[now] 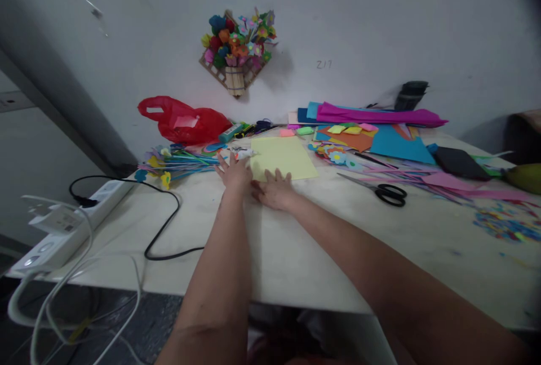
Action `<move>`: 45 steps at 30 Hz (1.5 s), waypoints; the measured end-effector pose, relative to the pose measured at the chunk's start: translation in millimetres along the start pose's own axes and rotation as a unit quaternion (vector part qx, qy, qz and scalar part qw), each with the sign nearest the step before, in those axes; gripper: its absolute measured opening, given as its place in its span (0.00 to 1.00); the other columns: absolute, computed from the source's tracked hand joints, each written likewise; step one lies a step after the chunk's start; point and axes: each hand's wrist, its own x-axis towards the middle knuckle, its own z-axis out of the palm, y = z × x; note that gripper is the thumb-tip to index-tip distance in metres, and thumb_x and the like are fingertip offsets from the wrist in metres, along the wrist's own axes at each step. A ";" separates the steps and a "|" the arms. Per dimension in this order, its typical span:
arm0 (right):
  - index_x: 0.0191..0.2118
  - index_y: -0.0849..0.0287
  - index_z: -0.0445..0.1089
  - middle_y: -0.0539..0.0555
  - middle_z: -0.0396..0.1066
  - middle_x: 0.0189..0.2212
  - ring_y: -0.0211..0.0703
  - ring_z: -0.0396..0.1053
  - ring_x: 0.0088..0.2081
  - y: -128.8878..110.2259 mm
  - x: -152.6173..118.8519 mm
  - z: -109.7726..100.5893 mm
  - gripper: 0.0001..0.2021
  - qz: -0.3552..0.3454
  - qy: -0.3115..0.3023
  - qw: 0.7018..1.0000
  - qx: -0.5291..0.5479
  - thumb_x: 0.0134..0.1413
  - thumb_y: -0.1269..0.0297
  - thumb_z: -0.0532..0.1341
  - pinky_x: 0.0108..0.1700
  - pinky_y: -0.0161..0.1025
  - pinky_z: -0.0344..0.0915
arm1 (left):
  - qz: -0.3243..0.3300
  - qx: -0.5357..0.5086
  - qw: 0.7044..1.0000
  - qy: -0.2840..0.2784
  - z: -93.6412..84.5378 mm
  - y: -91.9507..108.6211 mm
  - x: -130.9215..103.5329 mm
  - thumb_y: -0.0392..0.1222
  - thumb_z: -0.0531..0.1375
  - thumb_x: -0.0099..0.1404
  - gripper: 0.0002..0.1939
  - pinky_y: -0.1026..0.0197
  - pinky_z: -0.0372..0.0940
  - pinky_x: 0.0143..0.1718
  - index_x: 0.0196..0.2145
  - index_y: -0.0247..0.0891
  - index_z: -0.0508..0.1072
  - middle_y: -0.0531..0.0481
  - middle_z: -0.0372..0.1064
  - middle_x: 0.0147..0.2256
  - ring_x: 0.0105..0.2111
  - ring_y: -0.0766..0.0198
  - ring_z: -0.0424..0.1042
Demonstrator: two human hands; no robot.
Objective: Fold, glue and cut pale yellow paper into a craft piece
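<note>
A pale yellow sheet [282,156] lies flat on the white table [296,263]. At the sheet's left edge is my left hand [234,174], its fingers spread and pointing away from me, close to a white glue bottle [240,153]. My right hand [276,191] rests at the near edge of the sheet with its fingers apart, the fingertips over the paper. Neither hand holds anything. Foam flowers with thin stems [186,163] lie left of my left hand, and a few small foam flowers [337,156] are right of the sheet.
Black-handled scissors [391,194] lie to the right, before pink strips and a black phone-like object [461,163]. A red plastic bag [186,123] stands at the back left. A power strip [91,213] and a black cable [163,230] occupy the left side; small scraps [507,223] lie far right.
</note>
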 end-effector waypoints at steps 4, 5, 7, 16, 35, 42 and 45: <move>0.60 0.48 0.52 0.56 0.37 0.64 0.70 0.31 0.61 2.1 0.6 2.7 0.27 -0.010 0.001 1.000 -0.013 0.56 0.50 0.45 0.53 0.69 0.31 | 0.067 0.040 0.994 -0.070 0.8 2.0 -0.8 0.51 0.45 0.62 0.21 0.36 0.23 0.57 0.48 0.51 0.70 0.60 0.38 0.63 0.61 0.45 0.18; 0.61 0.49 0.52 0.57 0.37 0.64 0.70 0.31 0.61 2.3 0.4 3.3 0.27 -0.012 0.002 1.000 -0.016 0.56 0.51 0.46 0.53 0.70 0.31 | 0.076 0.047 0.992 -0.090 0.8 2.7 -1.1 0.53 0.43 0.63 0.23 0.37 0.22 0.56 0.48 0.50 0.70 0.60 0.38 0.63 0.61 0.46 0.18; 0.61 0.50 0.50 0.57 0.36 0.64 0.69 0.31 0.62 2.2 0.0 4.6 0.27 -0.016 0.005 1.000 -0.021 0.56 0.52 0.45 0.53 0.70 0.31 | 0.084 0.052 0.988 -0.118 0.1 4.3 -2.2 0.54 0.40 0.64 0.26 0.37 0.20 0.56 0.52 0.48 0.67 0.59 0.39 0.63 0.61 0.48 0.18; 0.62 0.50 0.47 0.56 0.36 0.64 0.68 0.30 0.62 1.7 1.4 8.0 0.29 -0.012 0.009 1.000 -0.017 0.56 0.49 0.43 0.54 0.69 0.29 | 0.058 0.041 0.986 -0.150 -2.3 7.7 -3.1 0.56 0.34 0.64 0.32 0.38 0.18 0.56 0.61 0.43 0.50 0.57 0.37 0.63 0.61 0.51 0.17; 0.61 0.49 0.51 0.53 0.36 0.64 0.64 0.28 0.63 8.8 -5.5 -0.8 0.27 -0.054 -0.014 0.998 0.011 0.57 0.48 0.42 0.55 0.67 0.27 | 0.081 0.092 0.978 -0.167 15.9 -6.6 6.8 0.53 0.39 0.63 0.24 0.32 0.20 0.53 0.56 0.60 0.57 0.65 0.33 0.63 0.60 0.46 0.15; 0.63 0.61 0.45 0.59 0.41 0.63 0.50 0.40 0.63 30.3 -4.4 -8.3 0.27 0.002 0.034 0.997 0.062 0.60 0.57 0.40 0.59 0.54 0.40 | 0.094 0.099 0.979 -0.153 18.3 -6.6 4.4 0.54 0.41 0.63 0.24 0.31 0.21 0.53 0.56 0.60 0.56 0.61 0.33 0.64 0.60 0.45 0.16; 0.63 0.52 0.45 0.51 0.35 0.64 0.55 0.30 0.63 46.1 -2.3 -7.2 0.27 0.048 0.007 0.999 0.010 0.59 0.52 0.39 0.57 0.65 0.31 | 0.085 0.091 0.981 -0.149 18.5 -6.7 6.0 0.54 0.43 0.62 0.24 0.31 0.22 0.53 0.56 0.60 0.57 0.61 0.34 0.64 0.60 0.45 0.17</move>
